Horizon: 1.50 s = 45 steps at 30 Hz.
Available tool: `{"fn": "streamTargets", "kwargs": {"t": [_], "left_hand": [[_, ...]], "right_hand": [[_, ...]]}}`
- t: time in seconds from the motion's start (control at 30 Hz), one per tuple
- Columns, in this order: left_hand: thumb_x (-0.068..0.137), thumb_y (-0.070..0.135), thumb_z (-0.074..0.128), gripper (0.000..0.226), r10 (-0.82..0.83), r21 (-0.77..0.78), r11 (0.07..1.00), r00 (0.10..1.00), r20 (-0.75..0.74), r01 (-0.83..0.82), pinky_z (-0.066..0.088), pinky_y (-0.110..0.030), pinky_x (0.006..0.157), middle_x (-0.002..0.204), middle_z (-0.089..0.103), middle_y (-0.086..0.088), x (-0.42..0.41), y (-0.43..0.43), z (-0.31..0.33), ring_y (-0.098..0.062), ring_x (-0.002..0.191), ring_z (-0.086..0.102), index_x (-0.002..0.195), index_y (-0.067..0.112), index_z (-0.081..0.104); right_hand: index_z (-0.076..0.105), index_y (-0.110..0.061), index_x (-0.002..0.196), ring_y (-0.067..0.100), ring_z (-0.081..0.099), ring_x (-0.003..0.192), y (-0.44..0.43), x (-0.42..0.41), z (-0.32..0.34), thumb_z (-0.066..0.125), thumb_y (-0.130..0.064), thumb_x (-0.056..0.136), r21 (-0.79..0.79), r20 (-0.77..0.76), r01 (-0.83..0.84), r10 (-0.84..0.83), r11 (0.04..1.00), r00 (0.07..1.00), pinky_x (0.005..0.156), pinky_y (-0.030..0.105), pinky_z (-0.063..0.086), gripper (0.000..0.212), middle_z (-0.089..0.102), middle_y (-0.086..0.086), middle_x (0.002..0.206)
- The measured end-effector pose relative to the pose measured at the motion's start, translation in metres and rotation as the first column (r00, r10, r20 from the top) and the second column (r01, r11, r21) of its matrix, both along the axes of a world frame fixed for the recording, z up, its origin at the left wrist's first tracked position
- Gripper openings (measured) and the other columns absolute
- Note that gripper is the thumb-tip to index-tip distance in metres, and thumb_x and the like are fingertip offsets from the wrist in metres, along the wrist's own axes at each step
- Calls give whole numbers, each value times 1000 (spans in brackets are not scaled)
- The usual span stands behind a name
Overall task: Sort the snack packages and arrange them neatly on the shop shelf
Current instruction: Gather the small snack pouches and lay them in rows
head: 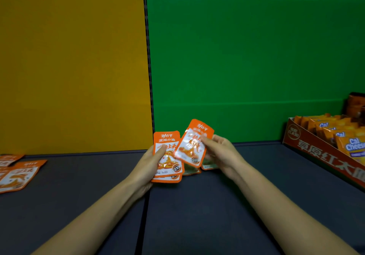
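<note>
L hand grips a small stack of orange fish-snack packets, at least two. The thumb is pressed across the top packet's front and the fingers are curled behind. The stack is upright, print facing the camera, held just above the dark grey shelf at approx frame centre.

R hand pinches a single orange packet by its R edge, thumb on the front. It's tilted w/ its top toward 1 o'clock, and its lower L corner overlaps the stack's R edge.

Under both hands, at 5 o'clock from the single packet, a couple more packets lie flat on the shelf. They look greenish but are mostly hidden, so can't tell the type.

At 9 o'clock, well apart from the hands, loose orange packets lie flat, overlapping, partly cut off by the frame edge.

At 3 o'clock sits an open display carton, angled, holding a row of Cal Cheese packs standing on edge.

Behind: yellow back panel on the L, green back panel on the R, slotted upright between.
</note>
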State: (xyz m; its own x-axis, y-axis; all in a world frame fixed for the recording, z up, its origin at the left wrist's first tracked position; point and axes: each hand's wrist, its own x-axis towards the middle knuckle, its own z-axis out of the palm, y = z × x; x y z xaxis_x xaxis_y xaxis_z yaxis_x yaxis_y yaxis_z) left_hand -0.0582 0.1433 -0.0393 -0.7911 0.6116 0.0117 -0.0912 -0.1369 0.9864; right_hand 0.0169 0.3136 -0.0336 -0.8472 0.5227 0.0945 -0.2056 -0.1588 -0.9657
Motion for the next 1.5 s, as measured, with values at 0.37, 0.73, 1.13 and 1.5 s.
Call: {"fn": "streamTargets", "kwargs": {"t": [0.37,0.73,1.13,1.5], "left_hand": [[95,28,49,18,120,-153,981,993,6,-118,47,-15,38,65,69,-1,-14,-12,2,-6,39,63,89,13,58],[92,29,55,34,105,-207,974,994,33,-96,49,-18,38,76,68,-8,-9,-10,1,-9,42,65,113,3,54],[90,32,57,24,95,-203,975,995,5,-92,51,-18,41,78,70,-4,10,-9,3,-8,47,67,102,12,55],[96,25,49,13,2,-170,985,1000,8,0,54,-23,48,73,71,-3,38,-5,-6,-11,54,68,93,13,53]], "right_hand": [[68,-6,95,25,66,85,111,22,-29,59,-31,89,606,340,325,-606,726,719,83,35,50,28,69,7,81],[60,-13,122,32,57,112,106,5,-37,51,-45,90,847,356,119,-718,519,598,90,37,45,46,63,13,120],[73,-17,96,20,61,91,22,29,10,42,-39,97,808,153,141,-435,572,887,79,23,44,38,69,1,93],[40,-21,56,14,43,67,-24,35,-17,54,-40,91,789,284,-116,-190,604,940,66,31,33,42,48,2,67]]}}
